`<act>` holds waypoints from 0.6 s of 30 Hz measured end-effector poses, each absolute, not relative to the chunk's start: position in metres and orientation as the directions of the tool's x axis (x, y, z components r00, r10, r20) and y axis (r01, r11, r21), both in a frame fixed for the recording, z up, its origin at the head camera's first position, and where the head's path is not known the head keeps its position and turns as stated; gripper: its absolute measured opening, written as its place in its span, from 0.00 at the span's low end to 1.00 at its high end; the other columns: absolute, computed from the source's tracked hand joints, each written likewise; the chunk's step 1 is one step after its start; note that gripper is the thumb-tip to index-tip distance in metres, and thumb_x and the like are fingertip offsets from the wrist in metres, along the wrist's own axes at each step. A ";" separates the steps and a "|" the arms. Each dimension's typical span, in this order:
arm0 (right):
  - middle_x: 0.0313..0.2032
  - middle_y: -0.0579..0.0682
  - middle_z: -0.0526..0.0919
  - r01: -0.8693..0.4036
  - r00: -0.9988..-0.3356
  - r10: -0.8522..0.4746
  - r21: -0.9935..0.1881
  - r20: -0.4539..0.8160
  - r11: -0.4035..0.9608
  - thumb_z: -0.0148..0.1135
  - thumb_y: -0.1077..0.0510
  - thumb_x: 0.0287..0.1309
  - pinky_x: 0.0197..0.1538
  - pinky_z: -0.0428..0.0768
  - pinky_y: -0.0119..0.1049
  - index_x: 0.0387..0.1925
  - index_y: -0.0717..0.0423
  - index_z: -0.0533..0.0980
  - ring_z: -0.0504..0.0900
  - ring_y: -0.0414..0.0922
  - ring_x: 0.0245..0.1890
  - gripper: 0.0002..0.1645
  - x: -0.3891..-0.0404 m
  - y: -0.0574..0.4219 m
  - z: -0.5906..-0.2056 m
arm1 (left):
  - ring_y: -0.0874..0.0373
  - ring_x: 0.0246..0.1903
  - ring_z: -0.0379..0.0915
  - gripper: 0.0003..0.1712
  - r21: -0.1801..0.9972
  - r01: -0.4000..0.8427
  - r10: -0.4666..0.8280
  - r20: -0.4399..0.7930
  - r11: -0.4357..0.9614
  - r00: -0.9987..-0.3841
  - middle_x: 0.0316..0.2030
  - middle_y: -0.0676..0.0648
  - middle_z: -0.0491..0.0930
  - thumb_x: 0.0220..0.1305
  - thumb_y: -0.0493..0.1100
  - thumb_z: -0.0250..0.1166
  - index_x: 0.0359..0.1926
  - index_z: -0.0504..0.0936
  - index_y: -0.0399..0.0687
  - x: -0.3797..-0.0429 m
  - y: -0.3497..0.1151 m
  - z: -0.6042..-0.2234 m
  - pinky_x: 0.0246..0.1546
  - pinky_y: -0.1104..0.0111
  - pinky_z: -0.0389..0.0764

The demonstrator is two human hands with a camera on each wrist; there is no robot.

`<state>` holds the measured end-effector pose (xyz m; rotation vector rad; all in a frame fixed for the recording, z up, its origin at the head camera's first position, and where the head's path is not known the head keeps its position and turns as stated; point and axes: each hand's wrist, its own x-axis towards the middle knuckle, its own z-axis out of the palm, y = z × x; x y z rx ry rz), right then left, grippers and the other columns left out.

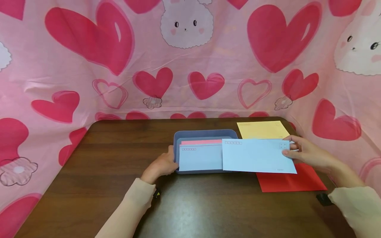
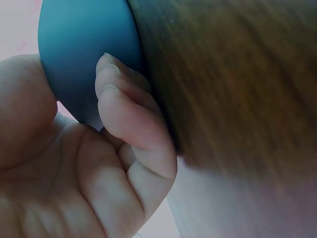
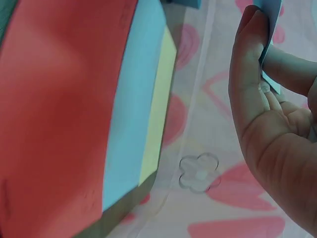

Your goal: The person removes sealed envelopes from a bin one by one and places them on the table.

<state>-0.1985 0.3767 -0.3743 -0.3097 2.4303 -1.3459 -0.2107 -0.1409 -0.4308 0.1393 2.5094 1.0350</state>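
A blue-grey tray (image 1: 205, 133) lies on the table, with a light blue envelope (image 1: 200, 159) in front of a pink envelope (image 1: 200, 142) inside. My left hand (image 1: 161, 164) grips the tray's left end; in the left wrist view, thumb and curled fingers (image 2: 131, 116) flank the tray's wall. With thumb and fingers, my right hand (image 1: 308, 152) pinches the right edge of another light blue envelope (image 1: 257, 157), held with its printed face toward me. Its left end overlaps the tray's right part in the head view and hides it.
Right of the tray lie a red envelope (image 1: 293, 180) and, farther back, a yellow envelope (image 1: 260, 130). Between them, a blue envelope (image 3: 133, 109) shows in the right wrist view. A pink heart-patterned cloth (image 1: 184, 59) hangs behind the brown table (image 1: 131, 145).
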 end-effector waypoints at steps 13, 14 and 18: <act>0.46 0.52 0.88 -0.036 -0.825 -0.519 -0.895 -0.224 0.444 0.49 0.68 0.80 0.45 0.89 0.43 0.59 0.46 0.69 0.89 0.53 0.41 0.17 -0.164 0.442 -0.394 | 0.49 0.24 0.72 0.47 0.697 -0.066 0.251 -0.344 0.714 -0.905 0.32 0.38 0.74 0.74 0.44 0.66 0.79 0.47 0.38 -0.212 -0.138 -0.431 0.27 0.63 0.74; 0.46 0.51 0.88 -0.022 -0.817 -0.528 -0.901 -0.234 0.434 0.48 0.68 0.80 0.45 0.89 0.44 0.59 0.44 0.69 0.90 0.53 0.41 0.18 -0.162 0.446 -0.395 | 0.49 0.24 0.72 0.47 0.696 -0.065 0.251 -0.342 0.715 -0.905 0.32 0.38 0.74 0.74 0.44 0.66 0.79 0.47 0.37 -0.212 -0.138 -0.431 0.26 0.63 0.73; 0.47 0.50 0.88 0.002 -0.793 -0.553 -0.908 -0.257 0.419 0.47 0.69 0.80 0.44 0.89 0.48 0.60 0.41 0.70 0.90 0.53 0.42 0.21 -0.153 0.458 -0.401 | 0.49 0.24 0.72 0.47 0.696 -0.064 0.249 -0.339 0.715 -0.907 0.32 0.38 0.74 0.73 0.45 0.66 0.79 0.47 0.37 -0.212 -0.139 -0.431 0.27 0.62 0.74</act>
